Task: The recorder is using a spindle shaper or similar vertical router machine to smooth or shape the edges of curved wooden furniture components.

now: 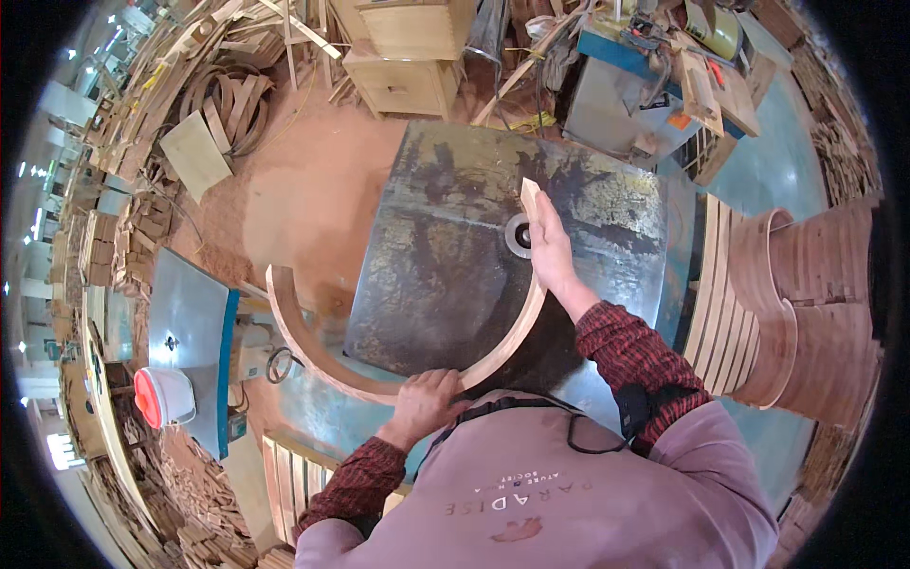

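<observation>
A long curved piece of wood [513, 347], bent in a wide arc, spans the front of a dark, worn metal machine table [441, 284]. My left hand [423, 406] is closed around the middle of the arc, close to my body. Near its far right end, my right hand [552, 252] holds the outer side, fingers long and together; the thumb is hidden. Just inside that end, beside my right fingers, a round spindle with a pale ring [518, 235] rises from the table. The arc's left end sticks out past the table's left edge.
A blue-edged side table [194, 318] stands at left with a white, red-lidded bucket [169, 396]. Stacked curved wooden panels [806, 313] are at right. A wooden drawer cabinet [403, 85] stands behind, and a tool-covered bench [630, 100] at far right. Sawdust covers the floor.
</observation>
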A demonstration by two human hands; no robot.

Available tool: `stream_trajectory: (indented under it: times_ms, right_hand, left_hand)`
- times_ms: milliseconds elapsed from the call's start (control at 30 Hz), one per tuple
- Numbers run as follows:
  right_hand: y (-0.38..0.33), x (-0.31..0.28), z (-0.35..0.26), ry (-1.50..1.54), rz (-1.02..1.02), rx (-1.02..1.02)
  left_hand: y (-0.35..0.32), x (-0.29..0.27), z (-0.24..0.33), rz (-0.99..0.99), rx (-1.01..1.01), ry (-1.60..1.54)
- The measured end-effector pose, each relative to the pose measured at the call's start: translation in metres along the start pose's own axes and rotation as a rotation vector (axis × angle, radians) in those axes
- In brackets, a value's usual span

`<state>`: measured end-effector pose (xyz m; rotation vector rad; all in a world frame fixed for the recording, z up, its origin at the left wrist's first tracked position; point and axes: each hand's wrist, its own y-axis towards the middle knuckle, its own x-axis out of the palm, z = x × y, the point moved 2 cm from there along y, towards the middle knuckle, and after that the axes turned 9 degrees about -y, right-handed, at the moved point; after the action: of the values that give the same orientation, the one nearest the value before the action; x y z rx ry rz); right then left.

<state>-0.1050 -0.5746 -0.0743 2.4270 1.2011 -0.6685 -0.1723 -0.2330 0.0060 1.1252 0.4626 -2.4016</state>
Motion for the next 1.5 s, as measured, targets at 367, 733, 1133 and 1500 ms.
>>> stream_trajectory:
  times_ms: [367, 733, 1133, 1500]
  right_hand:
    - [-0.054, -0.004, -0.012, -0.084, 0.078, 0.045]
    - [-0.077, -0.002, -0.016, -0.132, 0.152, 0.05]
    - [-0.13, -0.006, -0.032, 0.014, 0.153, 0.131]
    - [-0.142, -0.019, -0.102, 0.919, -0.235, 0.42]
  left_hand:
    - [-0.031, 0.018, -0.017, 0.015, -0.11, 0.036]
    - [-0.048, 0.011, -0.032, -0.102, -0.086, 0.07]
    - [-0.086, -0.001, -0.055, -0.069, 0.083, 0.234]
    - [-0.006, -0.154, 0.06, 0.3, -0.034, -0.229]
